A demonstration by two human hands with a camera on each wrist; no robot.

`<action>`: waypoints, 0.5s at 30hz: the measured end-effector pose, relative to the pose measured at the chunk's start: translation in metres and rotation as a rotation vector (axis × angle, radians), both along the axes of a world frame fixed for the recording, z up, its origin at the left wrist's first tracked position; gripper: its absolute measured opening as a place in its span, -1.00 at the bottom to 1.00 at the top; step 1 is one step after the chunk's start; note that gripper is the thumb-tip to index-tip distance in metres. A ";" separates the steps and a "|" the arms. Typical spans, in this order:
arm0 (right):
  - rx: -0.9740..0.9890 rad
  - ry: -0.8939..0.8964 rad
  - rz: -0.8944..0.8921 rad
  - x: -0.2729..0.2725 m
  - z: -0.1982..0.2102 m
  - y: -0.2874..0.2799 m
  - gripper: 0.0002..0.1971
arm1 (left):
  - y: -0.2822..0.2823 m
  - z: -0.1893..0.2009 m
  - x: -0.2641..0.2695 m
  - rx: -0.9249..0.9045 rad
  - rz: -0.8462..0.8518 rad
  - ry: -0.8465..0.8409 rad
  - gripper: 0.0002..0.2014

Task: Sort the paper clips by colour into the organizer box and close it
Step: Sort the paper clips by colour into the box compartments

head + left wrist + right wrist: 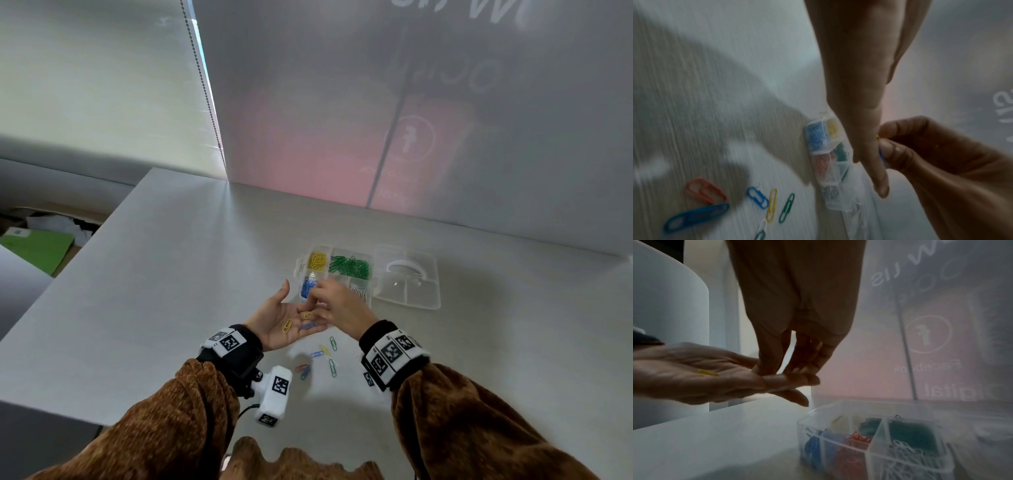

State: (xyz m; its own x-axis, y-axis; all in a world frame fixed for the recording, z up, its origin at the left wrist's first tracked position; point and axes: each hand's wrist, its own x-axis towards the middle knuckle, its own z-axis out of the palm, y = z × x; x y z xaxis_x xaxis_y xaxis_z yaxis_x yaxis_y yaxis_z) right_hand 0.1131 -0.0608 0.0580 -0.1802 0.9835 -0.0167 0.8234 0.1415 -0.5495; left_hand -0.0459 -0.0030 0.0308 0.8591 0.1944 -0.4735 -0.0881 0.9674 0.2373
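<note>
Head view: right hand (337, 306) hides organizer box (368, 255) front compartments

- Fuzzy brown sleeves (479, 421) on both arms, kind of a teddy-fleece look
- Black wristbands (394, 356) with white blocks carrying black square-pattern tags
- Left wrist has a white padded camera box (274, 394) on a black mount, thin black cable trailing off it
</note>
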 end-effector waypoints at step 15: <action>-0.208 0.341 -0.351 -0.052 -0.006 -0.012 -0.82 | -0.014 0.011 0.019 0.093 0.141 0.249 -0.20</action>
State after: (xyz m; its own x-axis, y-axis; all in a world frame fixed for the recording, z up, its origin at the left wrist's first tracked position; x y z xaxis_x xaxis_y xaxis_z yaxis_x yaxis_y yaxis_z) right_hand 0.0612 -0.0732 0.0522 0.1302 0.9678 -0.2154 0.5715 -0.2508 -0.7814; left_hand -0.0264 -0.0166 0.0416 0.6799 0.3561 -0.6410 -0.1485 0.9229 0.3553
